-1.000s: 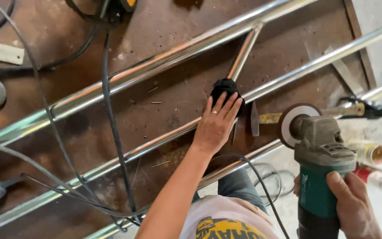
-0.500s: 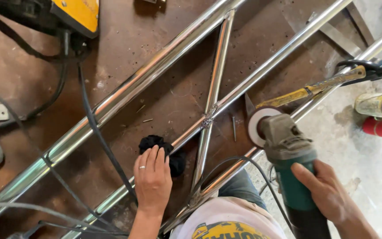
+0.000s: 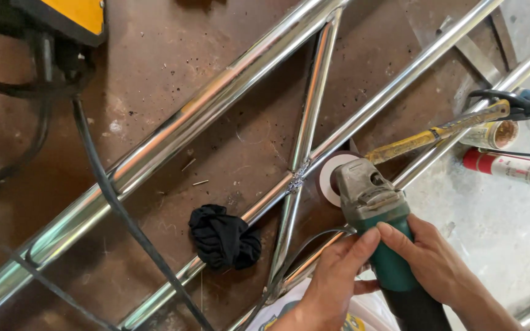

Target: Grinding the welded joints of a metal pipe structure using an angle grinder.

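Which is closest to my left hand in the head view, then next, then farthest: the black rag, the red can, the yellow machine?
From the left hand:
1. Black rag, just to its left, against the steel tube.
2. Red can, off to the right on the concrete floor.
3. Yellow machine, top left corner.

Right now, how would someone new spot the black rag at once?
Start at the brown metal table with shiny steel tubes running across it. Follow the middle tube down-left from the rough weld. The black rag lies bunched against it, the only soft, dark, crumpled thing among hard bright metal.
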